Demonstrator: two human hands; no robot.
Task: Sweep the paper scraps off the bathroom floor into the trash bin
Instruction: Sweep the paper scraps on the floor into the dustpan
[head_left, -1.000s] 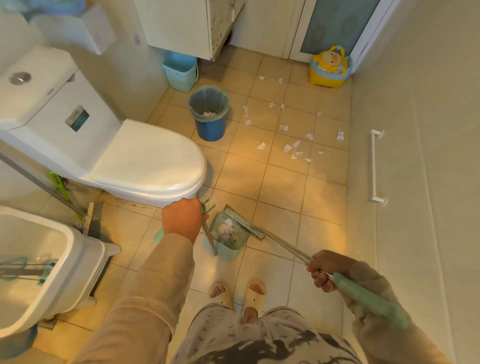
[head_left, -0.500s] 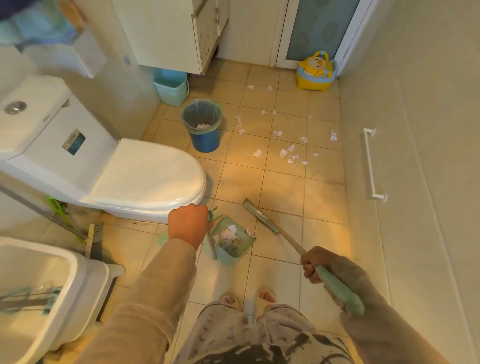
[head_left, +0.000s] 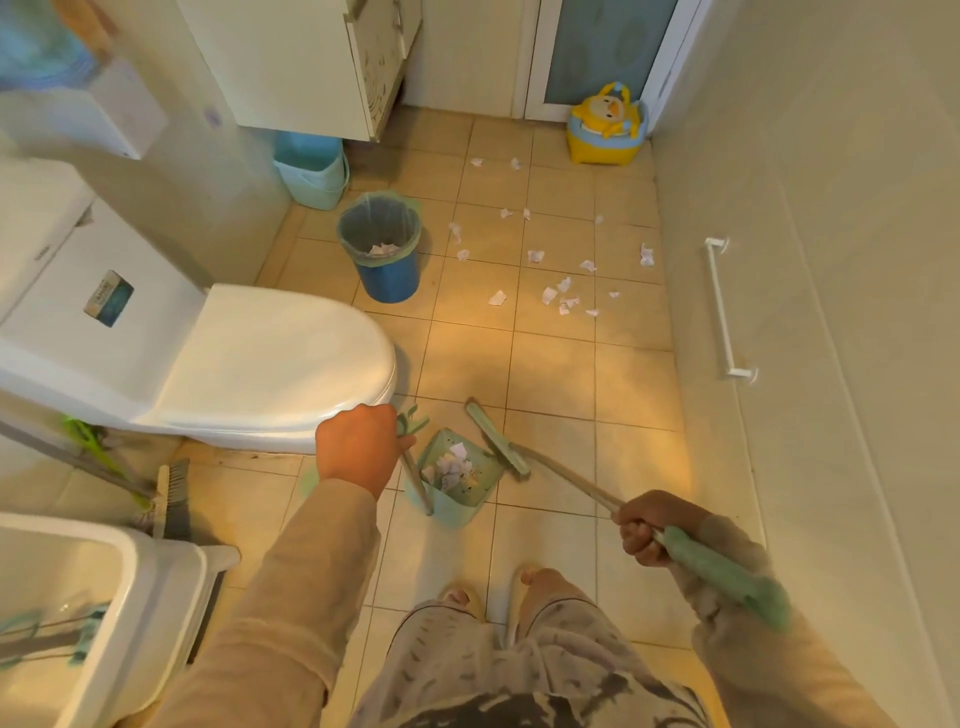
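Note:
My left hand (head_left: 358, 448) grips the upright handle of a green dustpan (head_left: 457, 501) that stands on the floor and holds several white paper scraps. My right hand (head_left: 644, 530) grips the green-ended handle of a broom (head_left: 496, 439), whose green head lies at the dustpan's right rim. More paper scraps (head_left: 558, 296) lie scattered on the tan tiles farther off. The blue trash bin (head_left: 387, 273), lined with a bag and holding a few scraps, stands beyond the toilet's front.
A white toilet (head_left: 260, 358) fills the left, a white basin (head_left: 78, 613) the lower left, with a brush (head_left: 171, 493) between them. A light blue bucket (head_left: 311, 171) sits under the cabinet. A yellow potty (head_left: 605, 130) stands by the door. A towel bar (head_left: 724, 306) hangs on the right wall.
The broom head swung out to the right of the dustpan and has come back against its right rim. The view tilted upward and shows more of the far floor.

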